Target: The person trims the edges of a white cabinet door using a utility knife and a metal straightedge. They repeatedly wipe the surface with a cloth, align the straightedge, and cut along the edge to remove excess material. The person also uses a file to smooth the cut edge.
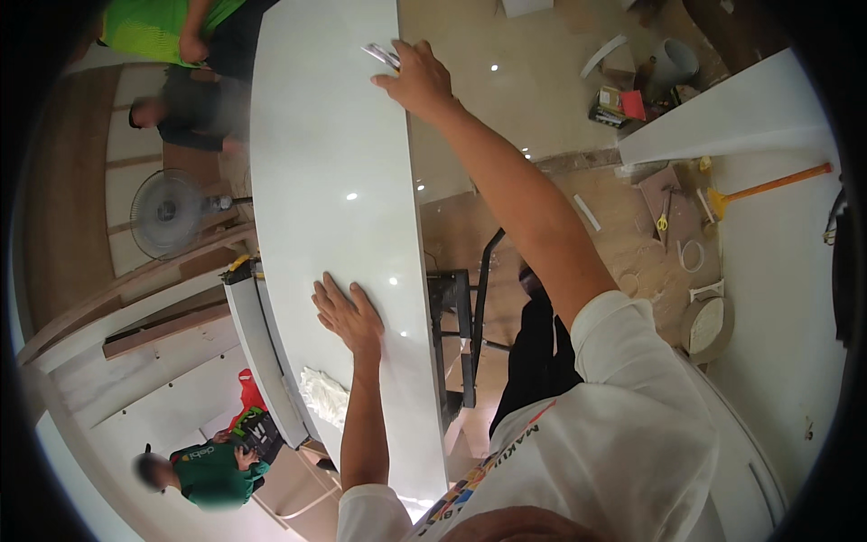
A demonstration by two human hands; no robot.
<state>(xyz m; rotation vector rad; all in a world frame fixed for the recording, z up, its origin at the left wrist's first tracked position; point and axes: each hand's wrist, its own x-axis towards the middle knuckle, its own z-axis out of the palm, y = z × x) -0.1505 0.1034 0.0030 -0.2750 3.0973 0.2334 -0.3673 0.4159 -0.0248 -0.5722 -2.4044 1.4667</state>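
Observation:
A long, glossy white panel (339,144) runs lengthwise in front of me, on a black metal stand (470,339). My left hand (350,312) lies flat on the panel with its fingers spread. Farther off, my right hand (423,79) is at the panel's right edge, closed around a slim silver tool (379,55). The tool looks like a utility knife, and its tip points left over the white surface. Near my left forearm a crumpled white cloth (325,395) rests at the panel's left edge.
A standing fan (167,212) is left of the panel. Three other people (194,113) are on the left side. On the right floor lie a broom with an orange handle (768,185), yellow-handled scissors (664,221), a round tub (707,327) and a bucket (675,63).

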